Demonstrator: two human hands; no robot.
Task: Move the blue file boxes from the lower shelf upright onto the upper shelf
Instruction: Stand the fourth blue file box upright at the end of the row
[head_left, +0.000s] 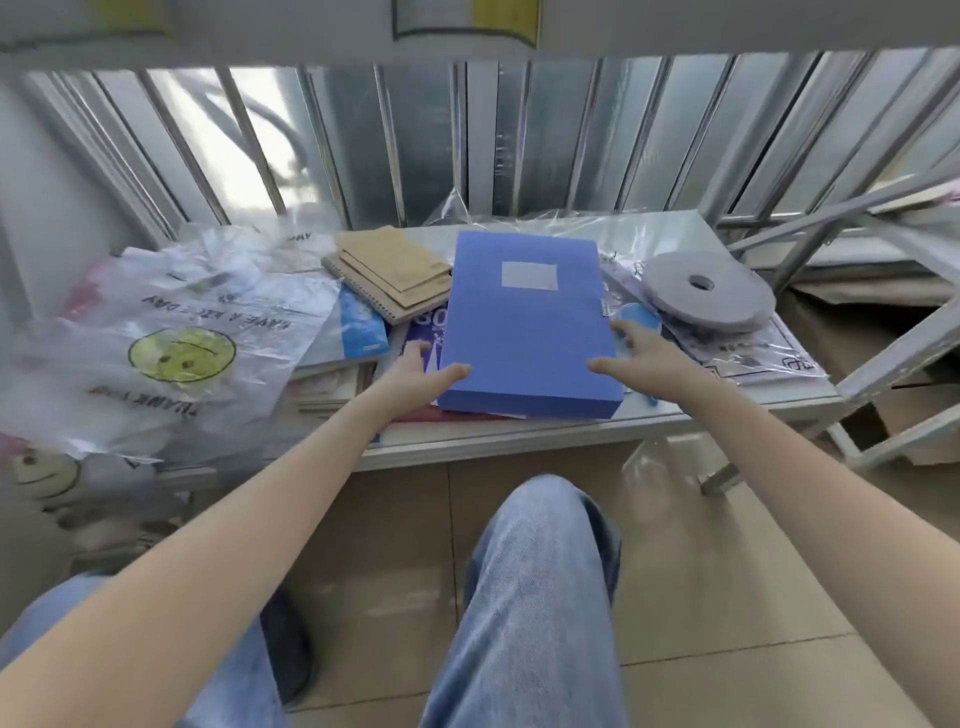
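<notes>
A blue file box (527, 322) with a pale label lies flat on the lower shelf (519, 441), on top of some papers. My left hand (415, 371) is at its near left corner, thumb on the lid and fingers down the left side. Opposite it, my right hand (639, 353) clasps the near right edge the same way. The box rests flat between both hands. The upper shelf's front edge (675, 49) runs blurred across the top of the view.
Smiley-face plastic bags (171, 343) crowd the shelf's left. Brown notebooks (395, 273) lie behind the box on the left, and a grey disc roll (706, 291) on the right. Loose metal frame bars (883, 358) and cardboard lean at far right. My jeans-clad knee (535, 597) is below.
</notes>
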